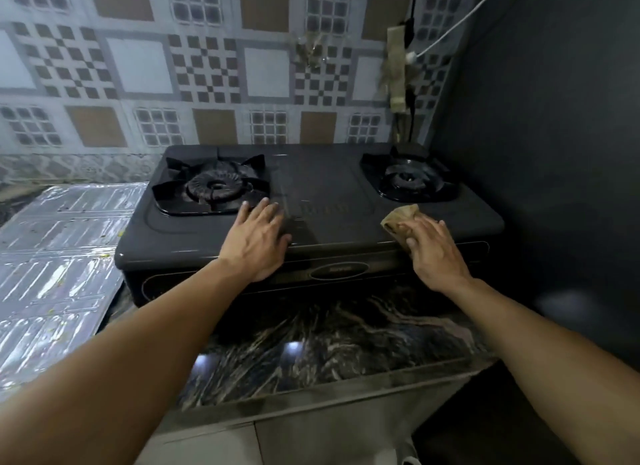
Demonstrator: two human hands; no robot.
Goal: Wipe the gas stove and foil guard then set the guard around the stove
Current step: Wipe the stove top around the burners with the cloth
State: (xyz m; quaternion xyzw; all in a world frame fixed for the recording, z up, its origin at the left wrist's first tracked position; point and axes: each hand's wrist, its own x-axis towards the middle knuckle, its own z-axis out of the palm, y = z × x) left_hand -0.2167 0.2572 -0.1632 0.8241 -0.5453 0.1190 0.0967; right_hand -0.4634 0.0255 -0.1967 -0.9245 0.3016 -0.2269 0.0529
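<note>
A dark two-burner gas stove (pixel 322 187) stands on a marbled counter against a tiled wall. My left hand (pixel 258 237) lies flat, fingers spread, on the stove's front middle, just right of the left burner (pixel 213 189). My right hand (pixel 433 248) presses a crumpled brown cloth (pixel 398 220) onto the stove top, in front of the right burner (pixel 408 180). The silver foil guard (pixel 59 256) lies flat on the counter to the left of the stove, speckled with small bits of dirt.
The dark marbled counter (pixel 329 343) runs in front of the stove to its edge. A dark wall (pixel 554 153) stands close on the right. Cables and taped-up fittings (pixel 401 69) hang on the tiled wall behind the right burner.
</note>
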